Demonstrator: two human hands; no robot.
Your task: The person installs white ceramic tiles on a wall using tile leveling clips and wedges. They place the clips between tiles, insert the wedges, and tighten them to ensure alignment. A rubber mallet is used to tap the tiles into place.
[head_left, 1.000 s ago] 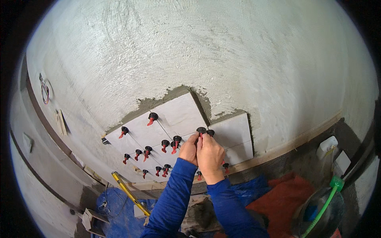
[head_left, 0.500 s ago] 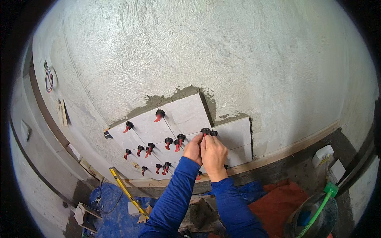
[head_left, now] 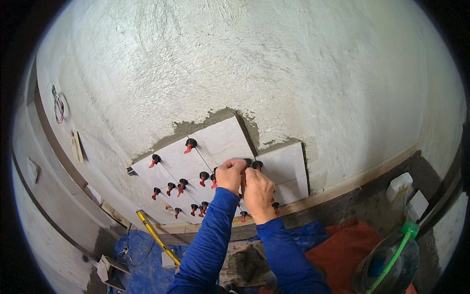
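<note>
Pale marble-look tiles point(head_left: 220, 139) are set in grey mortar point(head_left: 257, 130) on a rough plastered wall point(head_left: 293, 73). Black leveling caps with red handles point(head_left: 191, 145) stand along their joints. My left hand point(head_left: 229, 172) is closed at one of the caps point(head_left: 248, 161) by the inner corner of the tiles. My right hand point(head_left: 257, 191) is closed just right of it, fingertips at the same cap and beside a neighbouring cap point(head_left: 257, 165). My fingers hide much of what they grip.
A yellow level point(head_left: 155, 235) leans low at the left. Blue sheeting point(head_left: 137, 264) and red cloth point(head_left: 333, 250) lie below. At right are a bucket point(head_left: 401, 267) with a green-handled tool point(head_left: 409, 229) and a white box point(head_left: 398, 186). Wires point(head_left: 58, 108) hang from the left wall.
My left hand has risen slightly and turned further over the cap, covering more of the caps to its left. My right hand stays beside it with its fingers still closed.
</note>
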